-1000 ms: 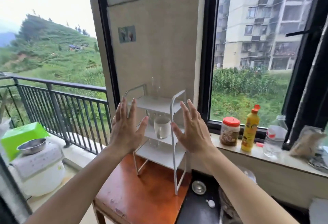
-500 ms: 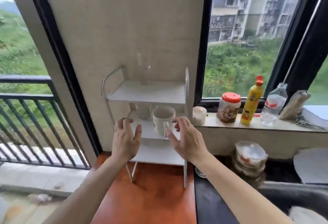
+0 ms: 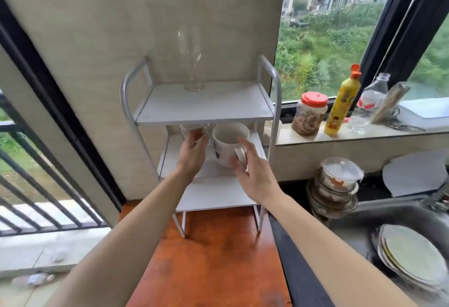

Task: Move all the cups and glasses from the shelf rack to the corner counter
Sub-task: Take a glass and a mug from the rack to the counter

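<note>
A white three-tier shelf rack (image 3: 275,88) stands on a reddish wooden table against the wall. A tall clear stemmed glass (image 3: 190,59) stands upright on its top shelf. On the middle shelf sit a white mug (image 3: 227,145) with dark markings and, behind my left hand, a clear glass (image 3: 187,129), mostly hidden under the top shelf. My left hand (image 3: 193,152) reaches into the middle shelf, fingers apart, at the clear glass. My right hand (image 3: 252,170) is open at the mug's handle, fingers beside it.
On the window sill right of the rack are a small white cup (image 3: 269,128), a red-lidded jar (image 3: 309,116), a yellow squeeze bottle (image 3: 341,107) and a clear plastic bottle (image 3: 369,105). Stacked lidded bowls (image 3: 336,185) and a sink with plates (image 3: 413,255) lie right.
My view has moved closer and tilted down onto the rack. Both hands have moved forward into the middle shelf, left to the clear glass, right to the mug's handle.
</note>
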